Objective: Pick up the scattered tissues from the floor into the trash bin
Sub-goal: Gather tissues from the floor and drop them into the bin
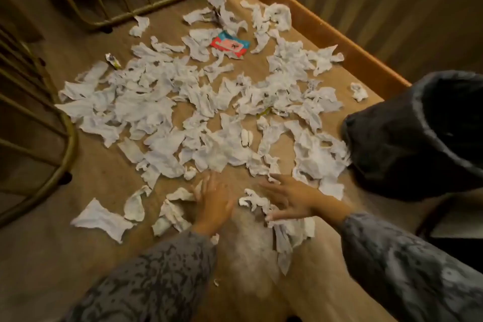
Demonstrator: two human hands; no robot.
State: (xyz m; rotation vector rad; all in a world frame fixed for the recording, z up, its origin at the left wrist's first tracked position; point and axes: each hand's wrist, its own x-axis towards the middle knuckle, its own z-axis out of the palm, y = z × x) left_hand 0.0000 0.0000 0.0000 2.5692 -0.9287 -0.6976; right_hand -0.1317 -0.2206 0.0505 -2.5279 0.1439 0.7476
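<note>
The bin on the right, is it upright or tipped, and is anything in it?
Tipped: the bin leans, its black-lined mouth turned toward the tissues. What shows of its inside looks dark and bare; the bottom is hidden, so I cannot tell.

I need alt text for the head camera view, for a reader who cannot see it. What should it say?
Two hands reach down to a brown floor covered with many crumpled white tissues: the left hand and the right hand are both spread open over the nearest pieces. A trash bin with a dark liner stands at the right, and a red and blue packet lies among the far tissues.
</note>
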